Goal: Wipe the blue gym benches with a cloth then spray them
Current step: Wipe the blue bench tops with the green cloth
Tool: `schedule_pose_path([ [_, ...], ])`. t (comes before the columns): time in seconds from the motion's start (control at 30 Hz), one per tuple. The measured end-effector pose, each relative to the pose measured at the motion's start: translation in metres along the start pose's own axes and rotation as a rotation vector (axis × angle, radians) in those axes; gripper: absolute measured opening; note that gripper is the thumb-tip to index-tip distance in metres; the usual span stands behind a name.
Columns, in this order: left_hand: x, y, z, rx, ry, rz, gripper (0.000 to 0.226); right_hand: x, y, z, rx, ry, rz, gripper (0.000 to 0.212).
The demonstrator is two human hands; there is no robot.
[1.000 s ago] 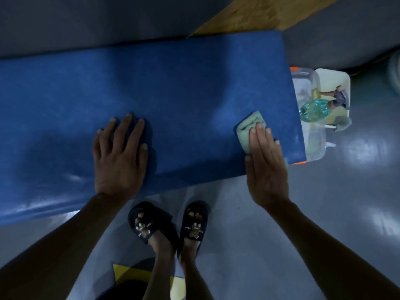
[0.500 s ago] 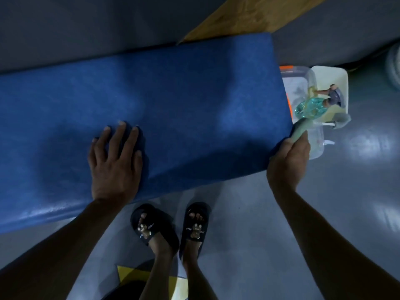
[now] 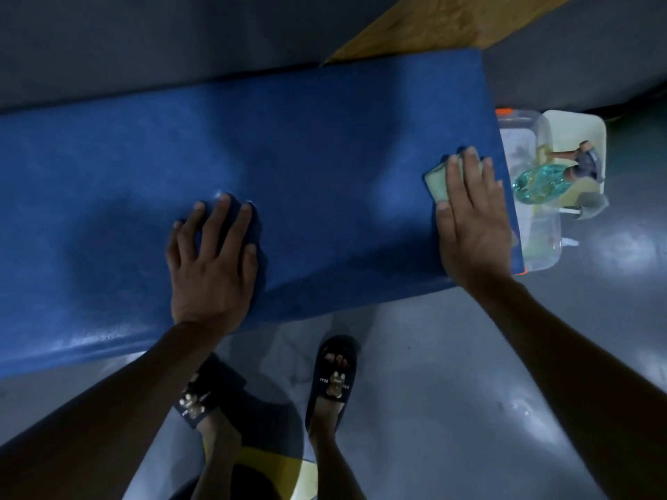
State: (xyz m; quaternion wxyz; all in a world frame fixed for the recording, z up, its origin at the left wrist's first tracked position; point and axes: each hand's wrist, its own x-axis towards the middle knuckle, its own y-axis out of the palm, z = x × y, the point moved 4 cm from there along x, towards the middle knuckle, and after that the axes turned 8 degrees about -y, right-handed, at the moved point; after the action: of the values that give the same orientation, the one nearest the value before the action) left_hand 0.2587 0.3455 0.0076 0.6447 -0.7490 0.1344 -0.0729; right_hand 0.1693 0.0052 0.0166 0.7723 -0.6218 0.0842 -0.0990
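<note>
- Bench (image 3: pixel 306 146), blue and padded, is seen running from 9 o'clock to 3 o'clock across the view, over a grey floor (image 3: pixel 451 391)
- Cloth (image 3: pixel 438 184), pale green, is pressed flat on the bench top near its 3 o'clock end, under the right hand (image 3: pixel 472 225)
- Right hand is laid palm down with fingers straight and close together; only the cloth's edges are visible around them
- Left hand (image 3: pixel 211 265) is placed flat on the bench near centre, fingers slightly spread, nothing held
- Spray bottle (image 3: pixel 541 182), clear teal, is seen lying in a clear tub (image 3: pixel 541 254) on the floor just beyond the bench end at 3 o'clock
- Sandalled feet (image 3: pixel 334 380) are noted at 6 o'clock
</note>
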Motion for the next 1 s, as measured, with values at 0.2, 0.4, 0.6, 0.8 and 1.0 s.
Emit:
schedule_pose_path([
  [0.2, 0.000, -0.003, 0.002, -0.026, 0.020, -0.024, 0.052, -0.007, 0.035, 0.132, 0.072, -0.025, -0.066, 0.059],
  [0.4, 0.003, -0.017, 0.014, -0.160, 0.086, 0.017, 0.050, -0.021, 0.028, 0.092, -0.054, -0.390, 0.093, 0.055],
  [0.6, -0.008, -0.036, 0.074, -0.197, 0.079, -0.026, 0.050, -0.013, 0.023, 0.100, 0.033, 0.345, -0.104, 0.061],
  [0.8, -0.028, -0.038, 0.135, -0.167, 0.034, 0.026, 0.051, -0.055, 0.060, 0.270, 0.063, -0.096, -0.012, 0.057],
  [1.0, -0.024, -0.044, 0.168, -0.158, 0.019, -0.001, 0.052, -0.045, 0.040, 0.181, -0.078, -0.198, 0.053, 0.055],
])
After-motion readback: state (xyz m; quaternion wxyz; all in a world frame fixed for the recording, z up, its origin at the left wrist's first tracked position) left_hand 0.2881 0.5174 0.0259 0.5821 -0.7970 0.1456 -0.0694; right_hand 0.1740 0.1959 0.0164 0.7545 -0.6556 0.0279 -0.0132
